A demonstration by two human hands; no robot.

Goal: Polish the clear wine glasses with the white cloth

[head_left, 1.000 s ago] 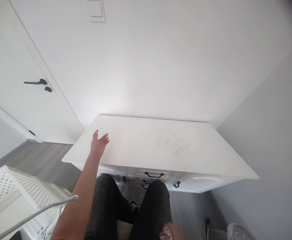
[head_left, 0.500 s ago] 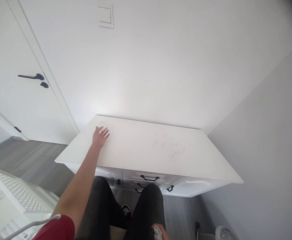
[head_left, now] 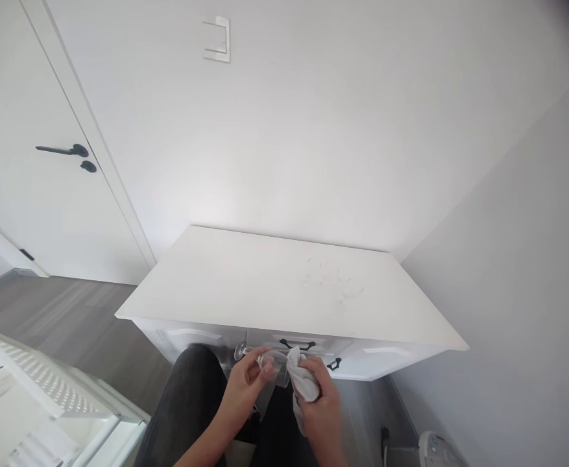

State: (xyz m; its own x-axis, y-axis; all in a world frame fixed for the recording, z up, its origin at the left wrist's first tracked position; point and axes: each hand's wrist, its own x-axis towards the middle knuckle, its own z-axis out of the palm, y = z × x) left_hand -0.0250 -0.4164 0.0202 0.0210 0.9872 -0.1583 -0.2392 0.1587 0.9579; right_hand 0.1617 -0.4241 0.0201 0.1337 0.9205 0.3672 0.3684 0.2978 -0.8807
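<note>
My left hand (head_left: 245, 383) is closed round a small clear glass (head_left: 265, 363), held low in front of the white dresser (head_left: 265, 292) and above my lap. Its round foot (head_left: 239, 352) points left. My right hand (head_left: 320, 402) grips a white cloth (head_left: 301, 379) and presses it against the glass. Both hands meet just below the dresser's front edge, in front of the black drawer handles (head_left: 297, 344). Faint ring marks (head_left: 335, 282) show on the right part of the dresser top.
A white door with a black lever handle (head_left: 63, 150) stands at the left. A light switch (head_left: 217, 40) is on the wall above. A white perforated rack (head_left: 31, 383) sits at the lower left. A grey wall closes the right side, with a white device (head_left: 437, 449) on the floor.
My left arm has drawn back from the far left of the dresser top, bringing the glass down to my lap. My right hand has come up with the cloth to meet it.
</note>
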